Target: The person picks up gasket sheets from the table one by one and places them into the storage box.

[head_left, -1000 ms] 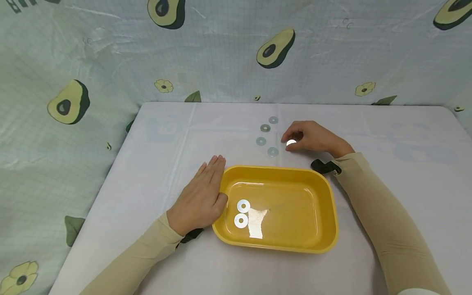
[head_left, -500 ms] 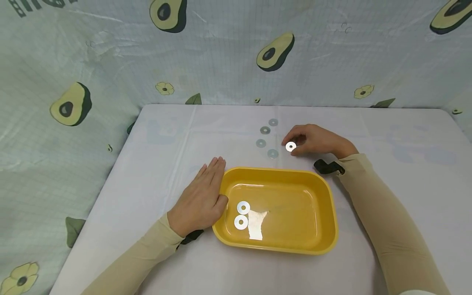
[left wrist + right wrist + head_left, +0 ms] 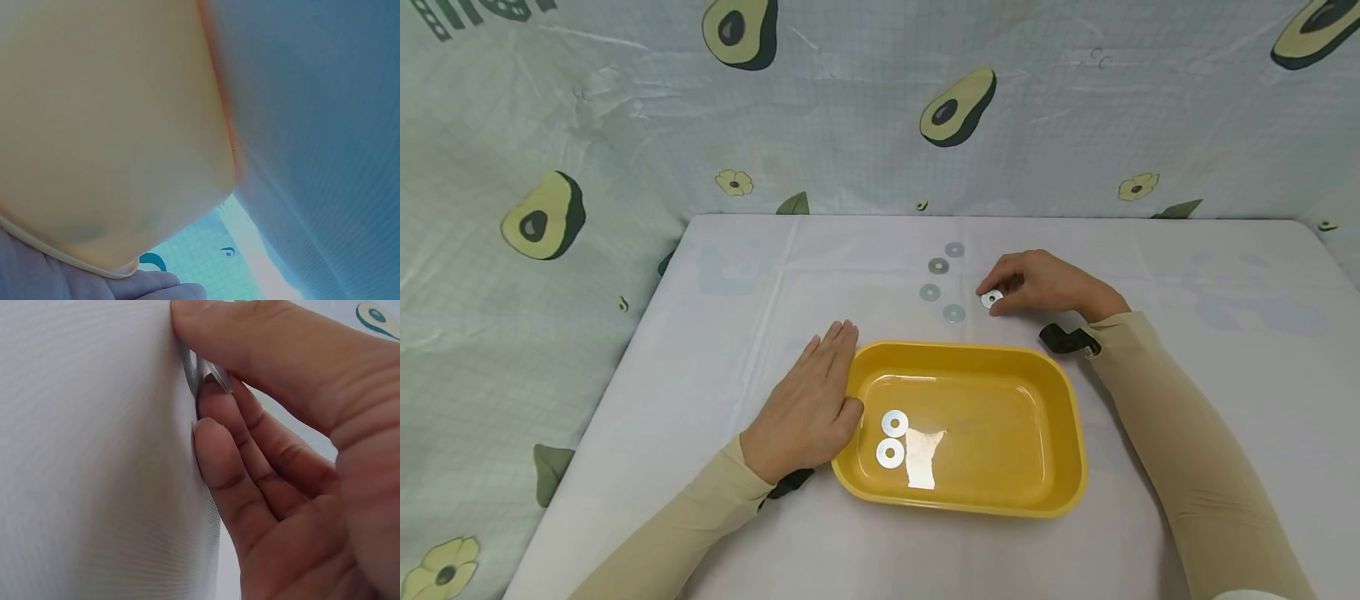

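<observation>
My right hand [image 3: 1037, 283] is low over the white cloth behind the yellow tray [image 3: 970, 506], pinching a flat metal washer [image 3: 985, 302] between thumb and fingers. In the right wrist view the washer [image 3: 220, 379] shows as a thin tilted disc by the thumb, close to the cloth. Left of that hand, several more washers [image 3: 954, 314] lie spread on the table. With straight fingers, my left hand [image 3: 805, 408] rests along the tray's left rim; the left wrist view has its fingers [image 3: 150, 282] under the rim. Two washers [image 3: 891, 453] lie inside the tray, near its left end.
A white cloth covers the table [image 3: 737, 292], whose far edge meets a hanging curtain [image 3: 850, 100] printed with avocados. The tray stands near the front middle, between both forearms. A bright reflection shows on its floor beside the two washers.
The washer at my right fingertips first shows partly covered, then whole and bright, now duller and tilted. The right hand shifts only slightly; the left hand and tray stay in place.
</observation>
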Tool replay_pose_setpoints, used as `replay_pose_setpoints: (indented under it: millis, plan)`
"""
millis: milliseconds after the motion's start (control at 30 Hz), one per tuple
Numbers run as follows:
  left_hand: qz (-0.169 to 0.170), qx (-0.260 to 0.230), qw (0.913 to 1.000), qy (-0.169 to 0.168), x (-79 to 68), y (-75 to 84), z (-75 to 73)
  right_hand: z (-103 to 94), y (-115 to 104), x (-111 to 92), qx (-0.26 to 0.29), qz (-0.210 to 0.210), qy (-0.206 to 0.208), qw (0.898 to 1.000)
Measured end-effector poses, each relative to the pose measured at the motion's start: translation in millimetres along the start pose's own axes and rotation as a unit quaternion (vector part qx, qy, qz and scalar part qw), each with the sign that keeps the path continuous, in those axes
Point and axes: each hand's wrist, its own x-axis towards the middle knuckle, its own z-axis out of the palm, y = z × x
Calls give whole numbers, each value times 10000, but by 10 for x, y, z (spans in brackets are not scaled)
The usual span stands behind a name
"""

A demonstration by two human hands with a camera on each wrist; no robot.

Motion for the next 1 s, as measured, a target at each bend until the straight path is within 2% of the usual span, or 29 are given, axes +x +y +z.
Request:
replay_pose_setpoints:
  millis: [133, 300, 767, 1000]
  plan:
    - [32, -12, 10000, 57, -5, 5, 3, 9, -8, -3, -46, 50, 94, 9999]
    - [28, 2, 10000, 39, -7, 7, 4, 16, -23, 1, -392, -40, 194, 9990]
    - [-11, 19, 10000, 25, -7, 6, 6, 48, -125, 30, -1032, -218, 183, 9943]
    - [14, 17, 10000, 48, -16, 4, 0, 73, -116, 42, -1118, -181, 321, 9931]
